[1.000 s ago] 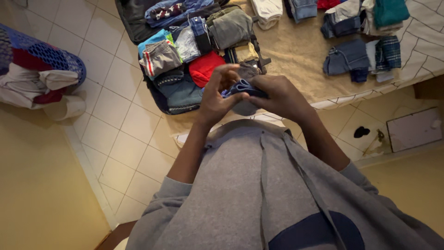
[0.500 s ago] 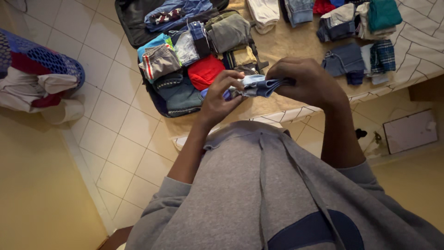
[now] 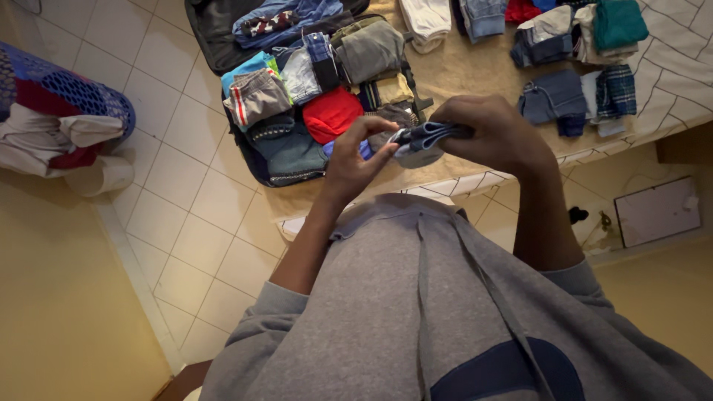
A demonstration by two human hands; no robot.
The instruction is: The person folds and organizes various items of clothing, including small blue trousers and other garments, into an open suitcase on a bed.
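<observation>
I have a small folded blue cloth point(image 3: 420, 141) up in front of my chest, held between both hands above the near edge of the bed. My right hand point(image 3: 494, 134) is closed around the right end of it, fingers curled over the top and thumb beneath, so the folded layers stick out to the left. My left hand point(image 3: 355, 160) meets it from the left, thumb and fingertips pinching lightly at the loose end, the other fingers half bent. Beyond my hands, an open suitcase point(image 3: 223, 37) lies packed with folded clothes, a red piece point(image 3: 330, 113) among them. Farther right on the beige bedspread point(image 3: 475, 74) sit more folded clothes point(image 3: 572, 93). Far left on the tiled floor point(image 3: 186, 200) stands a blue mesh laundry basket point(image 3: 67, 93).
</observation>
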